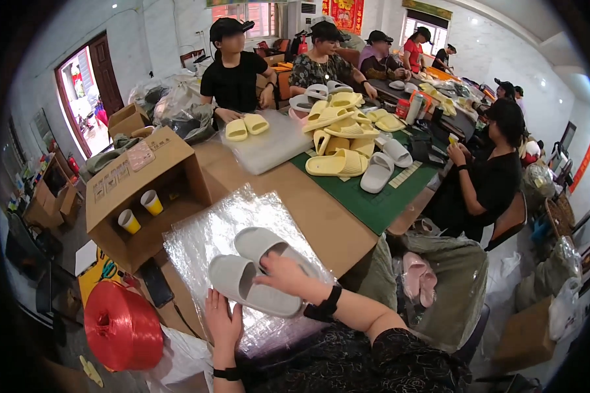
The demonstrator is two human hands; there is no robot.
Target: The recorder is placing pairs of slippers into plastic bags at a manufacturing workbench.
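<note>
A pair of grey slide slippers (235, 275) lies side by side on a stack of clear plastic bags (196, 239) at the table's near edge. My right hand (287, 275) reaches over the pair from the right. Its fingers curl over the slippers' inner sides where the two meet, just behind the straps, and partly hide the footbeds. Below the nearer slipper, my left hand (223, 321) rests on the bags with its fingers extended, holding nothing. Its fingertips are close to that slipper's strap.
An open cardboard box (144, 190) with yellow paper cups stands left. A red twine roll (123, 325) and a phone (156, 283) are nearer. Yellow slippers (347, 124) pile on a green mat (328, 193). A lined bin (462, 288) holds pink slippers. Several people work around the table.
</note>
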